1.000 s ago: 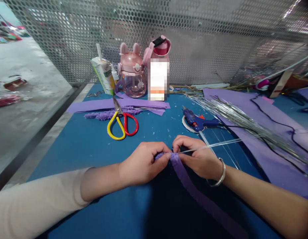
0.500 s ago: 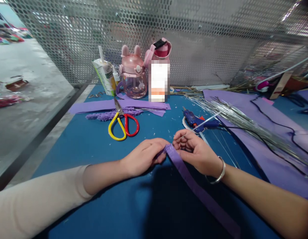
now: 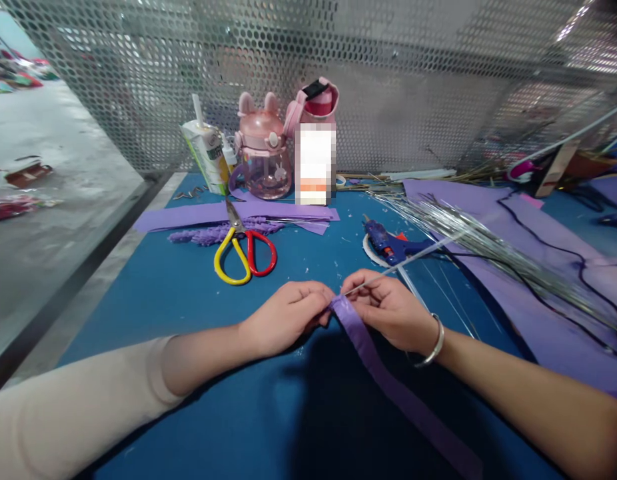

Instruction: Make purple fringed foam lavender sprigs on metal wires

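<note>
My left hand (image 3: 291, 315) is closed on the upper end of a purple strip (image 3: 371, 357), which trails down to the right over the blue table. Close beside it, my right hand (image 3: 388, 308) has its fingers closed around a thin pale wire (image 3: 418, 255) that slants up to the right. The wire's lower end meets the strip between both hands. Scissors (image 3: 244, 250) with one yellow and one red handle lie beyond my left hand. A blue glue gun (image 3: 391, 243) rests beyond my right hand.
Purple strips (image 3: 198, 215) and a fuzzy purple stem (image 3: 203, 235) lie behind the scissors. A drink carton (image 3: 208, 157), a pink bottle (image 3: 267, 163) and a blurred upright white object (image 3: 314, 160) stand at the back. Silvery wires (image 3: 488, 237) cover purple sheets (image 3: 523, 293) at the right.
The wire now reaches farther up to the right and lies at a lower slant. My right hand's fingers have drawn in closer to the strip's end. The whole view has shifted slightly.
</note>
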The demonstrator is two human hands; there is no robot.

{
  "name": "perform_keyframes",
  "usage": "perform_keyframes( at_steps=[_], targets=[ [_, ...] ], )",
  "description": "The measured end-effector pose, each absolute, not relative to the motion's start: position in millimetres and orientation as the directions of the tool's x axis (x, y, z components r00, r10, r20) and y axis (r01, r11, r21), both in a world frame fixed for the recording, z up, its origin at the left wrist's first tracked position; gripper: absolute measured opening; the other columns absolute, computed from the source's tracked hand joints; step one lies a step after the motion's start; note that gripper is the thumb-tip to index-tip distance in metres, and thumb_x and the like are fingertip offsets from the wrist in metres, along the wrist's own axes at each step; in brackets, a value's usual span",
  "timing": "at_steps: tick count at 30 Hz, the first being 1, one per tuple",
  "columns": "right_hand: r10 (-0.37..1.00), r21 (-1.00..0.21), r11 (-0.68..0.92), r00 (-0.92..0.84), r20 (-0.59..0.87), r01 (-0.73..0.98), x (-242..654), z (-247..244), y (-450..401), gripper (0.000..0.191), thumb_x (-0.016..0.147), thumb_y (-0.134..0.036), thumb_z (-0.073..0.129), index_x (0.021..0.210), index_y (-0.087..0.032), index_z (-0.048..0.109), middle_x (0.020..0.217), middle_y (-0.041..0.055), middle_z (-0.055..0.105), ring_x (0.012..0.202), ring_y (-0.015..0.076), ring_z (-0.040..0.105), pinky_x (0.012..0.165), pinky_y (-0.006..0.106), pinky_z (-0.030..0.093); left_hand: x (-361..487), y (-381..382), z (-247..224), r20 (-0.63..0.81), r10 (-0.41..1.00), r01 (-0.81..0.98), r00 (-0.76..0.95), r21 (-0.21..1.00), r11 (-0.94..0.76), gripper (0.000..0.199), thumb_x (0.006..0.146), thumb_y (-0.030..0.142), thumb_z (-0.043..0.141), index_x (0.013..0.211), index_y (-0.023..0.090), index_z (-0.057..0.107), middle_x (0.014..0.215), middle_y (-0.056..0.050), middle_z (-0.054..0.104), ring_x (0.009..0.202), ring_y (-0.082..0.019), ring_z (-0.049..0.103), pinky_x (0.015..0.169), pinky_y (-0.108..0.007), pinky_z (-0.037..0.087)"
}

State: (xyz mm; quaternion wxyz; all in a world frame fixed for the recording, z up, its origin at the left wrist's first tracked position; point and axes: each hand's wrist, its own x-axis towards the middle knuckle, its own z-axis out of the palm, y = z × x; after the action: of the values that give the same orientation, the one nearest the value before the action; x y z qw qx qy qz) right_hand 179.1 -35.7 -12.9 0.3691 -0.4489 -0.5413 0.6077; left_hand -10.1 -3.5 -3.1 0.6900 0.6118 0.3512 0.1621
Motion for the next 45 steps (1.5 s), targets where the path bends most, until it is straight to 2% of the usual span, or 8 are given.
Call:
perform_keyframes(
  at_steps=[10, 18, 24, 29, 33, 36, 40, 45],
  targets=[
    [0.963, -0.989, -0.083, -0.247, -0.111, 0.121, 178.8, -7.5, -35.2, 0.012, 0.072, -0.021, 0.067, 0.078, -0.017, 0.058, 0.062, -0.0043, 0.051, 0.05, 0.0055, 0.039, 0.046, 0.018, 0.031, -8.4, -5.2, 0.3, -0.232, 0.686, 0.225, 0.689, 0.969, 0.102, 0.021, 0.085, 0.033, 0.047, 0.083, 0.015, 0.058, 0.055, 0.006, 0.04, 0.048, -0.006, 0.033, 0.046, -0.019, 0.026],
    [0.964, -0.984, -0.011, -0.258, -0.057, 0.178, 179.8, -6.9, -37.0, 0.012, 0.07, -0.016, 0.067, 0.075, -0.017, 0.056, 0.066, -0.0036, 0.052, 0.054, 0.0069, 0.041, 0.049, 0.019, 0.033, -10.9, -7.3, -1.3, -0.05, 0.731, 0.3, 0.681, 0.929, -0.216, 0.018, 0.085, 0.029, 0.049, 0.086, 0.016, 0.062, 0.077, 0.0, 0.059, 0.069, -0.011, 0.049, 0.062, -0.021, 0.038],
    [0.936, -0.929, 0.104, -0.351, -0.03, 0.355, 181.0, -3.0, -37.0, 0.008, 0.076, -0.011, 0.06, 0.072, -0.017, 0.055, 0.064, -0.0042, 0.048, 0.059, 0.0086, 0.041, 0.055, 0.021, 0.035, -12.0, -9.2, 1.5, 0.059, 0.698, 0.315, 0.714, 0.863, -0.395, 0.014, 0.084, 0.023, 0.05, 0.085, 0.017, 0.062, 0.079, 0.0, 0.06, 0.071, -0.011, 0.052, 0.065, -0.022, 0.038],
    [0.947, -0.982, 0.051, -0.321, -0.01, 0.181, 179.8, -8.9, -33.9, 0.021, 0.079, -0.015, 0.06, 0.095, -0.021, 0.049, 0.078, -0.0028, 0.054, 0.066, 0.0091, 0.05, 0.062, 0.021, 0.041, -11.3, -10.7, -1.6, 0.006, 0.749, 0.315, 0.662, 0.905, -0.286, 0.015, 0.087, 0.024, 0.042, 0.095, 0.018, 0.054, 0.068, 0.003, 0.054, 0.058, -0.009, 0.044, 0.054, -0.021, 0.034],
    [0.956, -0.992, -0.026, -0.287, -0.062, 0.125, 180.9, -10.8, -30.9, 0.021, 0.08, -0.014, 0.056, 0.098, -0.02, 0.048, 0.08, -0.0017, 0.056, 0.07, 0.0096, 0.054, 0.064, 0.021, 0.042, -12.6, -9.1, -1.6, 0.011, 0.745, 0.205, 0.667, 0.959, -0.198, 0.027, 0.086, 0.018, 0.039, 0.111, 0.019, 0.048, 0.078, 0.001, 0.058, 0.07, -0.012, 0.052, 0.066, -0.024, 0.039],
    [0.961, -0.984, -0.037, -0.264, -0.083, 0.176, 182.7, -5.9, -30.0, 0.008, 0.084, -0.016, 0.048, 0.09, -0.018, 0.054, 0.073, -0.001, 0.058, 0.064, 0.0097, 0.052, 0.061, 0.021, 0.042, -13.2, -7.2, 1.2, 0.0, 0.731, 0.155, 0.683, 0.977, -0.144, 0.028, 0.09, 0.019, 0.032, 0.099, 0.018, 0.058, 0.082, 0.0, 0.059, 0.079, -0.013, 0.053, 0.074, -0.024, 0.039],
    [0.964, -0.971, -0.012, -0.256, -0.075, 0.241, 183.5, -0.9, -30.3, 0.013, 0.082, -0.014, 0.046, 0.08, -0.017, 0.059, 0.073, 0.0005, 0.06, 0.062, 0.0101, 0.053, 0.058, 0.022, 0.042, -11.4, -5.6, 2.6, -0.062, 0.732, 0.187, 0.679, 0.978, -0.09, 0.031, 0.092, 0.025, 0.032, 0.086, 0.016, 0.061, 0.08, 0.0, 0.059, 0.077, -0.012, 0.051, 0.072, -0.023, 0.039],
    [0.952, -0.989, -0.101, -0.278, -0.126, 0.105, 181.8, -7.2, -32.6, 0.01, 0.078, -0.02, 0.058, 0.088, -0.019, 0.057, 0.074, 0.0001, 0.064, 0.059, 0.0104, 0.056, 0.05, 0.021, 0.04, -8.7, -5.5, 0.1, -0.088, 0.744, 0.182, 0.662, 0.982, -0.045, 0.023, 0.09, 0.026, 0.037, 0.088, 0.016, 0.058, 0.077, 0.0, 0.055, 0.074, -0.012, 0.05, 0.071, -0.023, 0.039]
  ],
)
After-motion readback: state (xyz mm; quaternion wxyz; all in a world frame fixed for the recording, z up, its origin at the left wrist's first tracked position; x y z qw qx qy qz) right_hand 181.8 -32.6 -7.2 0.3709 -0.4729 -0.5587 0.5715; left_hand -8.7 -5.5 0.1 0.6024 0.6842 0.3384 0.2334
